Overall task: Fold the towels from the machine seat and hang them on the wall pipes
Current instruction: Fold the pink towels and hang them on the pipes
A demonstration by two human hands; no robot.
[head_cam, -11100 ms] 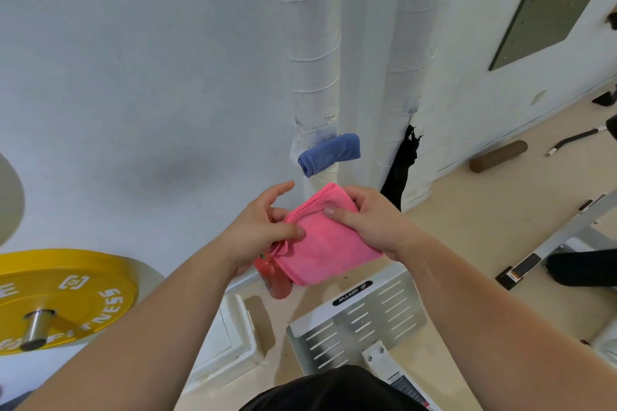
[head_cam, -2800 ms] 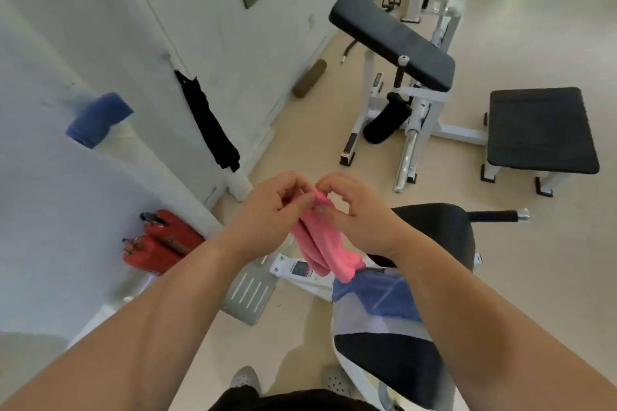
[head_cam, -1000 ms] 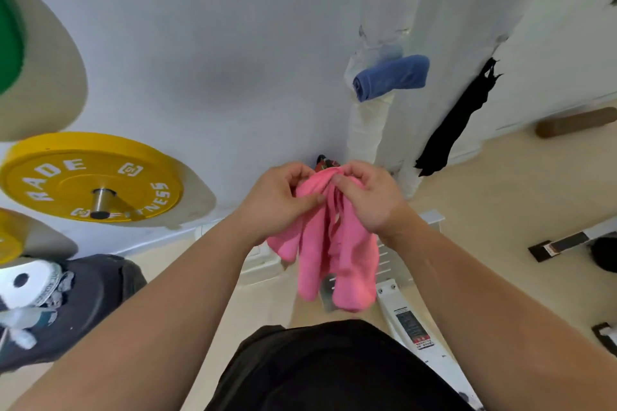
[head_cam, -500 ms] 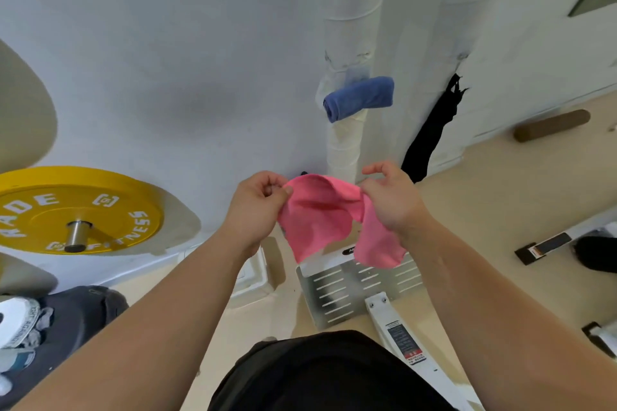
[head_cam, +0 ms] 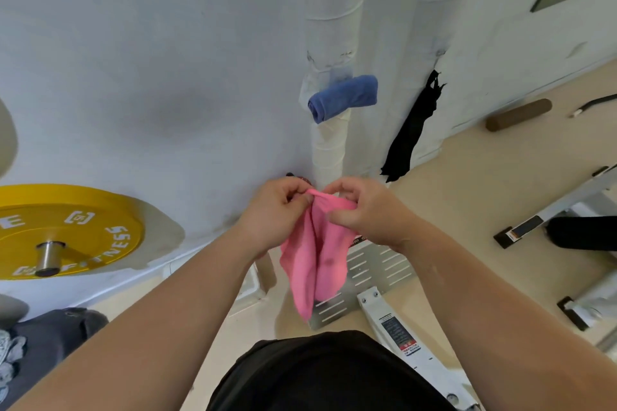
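Pink towel [head_cam: 315, 264] — left grip [head_cam: 274, 214], right grip [head_cam: 365, 210]

The pink towel [head_cam: 314, 257] is plain. At its twelve o'clock, a blue towel [head_cam: 344, 97] shows against white pipes [head_cam: 334, 10]; at nine o'clock, a yellow plate [head_cam: 66, 230] carries white lettering.

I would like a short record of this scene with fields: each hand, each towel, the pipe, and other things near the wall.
left hand: pinches the top edge of the pink towel
right hand: pinches the same edge, close beside the left hand
pink towel: hangs loose and bunched below both hands, not hung yet
blue towel: folded, sits at the pipe, above the hands
pipe: white, wrapped, upright against the wall
other: yellow plate at left; black cloth hanging right of the pipe
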